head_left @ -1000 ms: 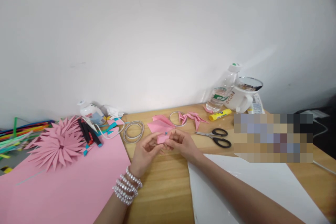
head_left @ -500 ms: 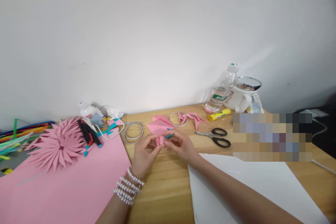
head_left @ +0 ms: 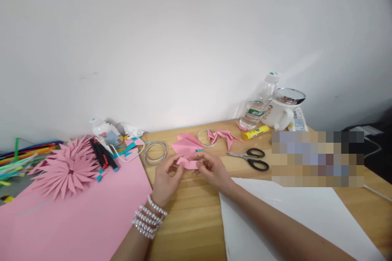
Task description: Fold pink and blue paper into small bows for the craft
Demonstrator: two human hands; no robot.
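Note:
A small folded piece of pink paper (head_left: 189, 164) is stretched between my two hands over the wooden table. My left hand (head_left: 167, 177), with pearl bracelets at its wrist, pinches the left end between thumb and fingers. The right end sits in the closed thumb and fingers of my right hand (head_left: 212, 171). Just behind my hands lie folded pink sheets (head_left: 186, 143), with a bit of blue paper (head_left: 199, 150) close to my right fingers. Folded pink paper shapes (head_left: 229, 138) rest farther right, one of them by a thin ring (head_left: 202, 138).
Black-handled scissors (head_left: 252, 159), a yellow glue stick (head_left: 256, 132), a water bottle (head_left: 255, 106) and a white mug (head_left: 277, 114) stand or lie to the right. White board (head_left: 269, 220) is under my right forearm. At left are pink card (head_left: 92, 220), spiky paper flowers (head_left: 69, 171), markers (head_left: 102, 155) and rings (head_left: 155, 153).
The pink paper has gone from a compact bundle to a wider, opened-out strip. My hands have drawn slightly apart while still holding it.

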